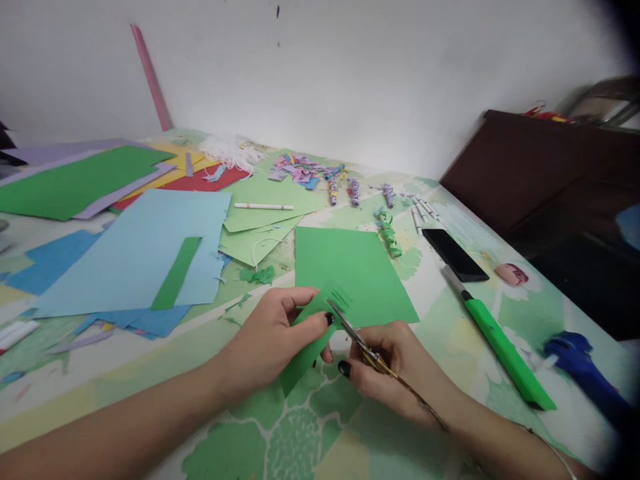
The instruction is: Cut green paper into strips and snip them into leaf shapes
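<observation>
Left hand (pixel 273 333): fingers pinched narrow, thumb uppermost, on a narrow, bright-green strip of paper (pixel 305 355). Right hand (pixel 405 373): fingers closed around slim metal scissors with gold-toned handles (pixel 376 360); from my remote seat I cannot tell how they sit in the loops. Blades: nearly together, tips at the strip, just beside the left thumb. Step in hand, as I judge it: snipping a fringe along one edge of the strip. Next move, to my mind, calls for a steady left pinch, a slight shift along the edge and a short cut that stops before the far side, with the thumb kept clear of the blades. Strip, location: between the two hands, raised at a slant over the table (pixel 240 437), its upper end overlapping my view of a larger, flat, bright-green paper sheet (pixel 350 263). Strip, condition: matte, long and straight-sided, several fine parallel slits near the upper end, the lower part uncut as far as I can see. Further out, left: a pale-blue paper sheet (pixel 120 247) bearing a second plain green paper strip (pixel 177 273). Beyond: a curled, fringed green paper piece (pixel 387 235). Right: a black, flat phone (pixel 455 255) and a green-handled cutter knife (pixel 505 350), the latter lying beside the right forearm.
</observation>
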The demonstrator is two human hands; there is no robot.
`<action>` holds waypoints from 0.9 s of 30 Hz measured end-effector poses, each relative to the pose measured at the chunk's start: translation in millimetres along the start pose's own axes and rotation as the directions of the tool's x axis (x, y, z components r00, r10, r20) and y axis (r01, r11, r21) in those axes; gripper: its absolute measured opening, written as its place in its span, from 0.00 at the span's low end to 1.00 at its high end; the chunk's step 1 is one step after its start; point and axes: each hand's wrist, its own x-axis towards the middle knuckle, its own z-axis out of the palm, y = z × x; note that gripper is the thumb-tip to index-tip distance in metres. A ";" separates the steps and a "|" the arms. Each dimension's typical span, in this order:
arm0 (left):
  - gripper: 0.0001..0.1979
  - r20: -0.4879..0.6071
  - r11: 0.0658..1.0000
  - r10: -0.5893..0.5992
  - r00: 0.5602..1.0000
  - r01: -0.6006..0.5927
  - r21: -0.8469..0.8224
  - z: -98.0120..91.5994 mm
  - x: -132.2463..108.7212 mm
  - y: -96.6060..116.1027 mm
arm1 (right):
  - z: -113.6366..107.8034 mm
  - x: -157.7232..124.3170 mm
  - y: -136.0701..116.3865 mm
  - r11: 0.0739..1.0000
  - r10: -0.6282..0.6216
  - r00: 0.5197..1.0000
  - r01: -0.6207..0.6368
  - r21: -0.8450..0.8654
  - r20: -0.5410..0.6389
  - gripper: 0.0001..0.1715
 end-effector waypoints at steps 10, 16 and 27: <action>0.08 0.006 1.000 0.005 1.000 -0.005 0.027 0.0 -0.3 0.7 | 3.0 2.7 -5.2 0.999 0.035 0.998 -0.035 -0.003 -0.052 0.14; 0.07 0.024 1.000 -0.004 1.000 0.004 0.005 0.7 0.3 1.0 | 3.3 3.4 -2.5 0.996 0.082 0.994 -0.085 -0.038 -0.071 0.13; 0.07 0.034 1.000 -0.011 0.999 0.011 -0.001 0.9 -1.8 -2.2 | 1.8 1.1 -1.1 0.996 0.033 0.999 -0.036 -0.087 -0.035 0.14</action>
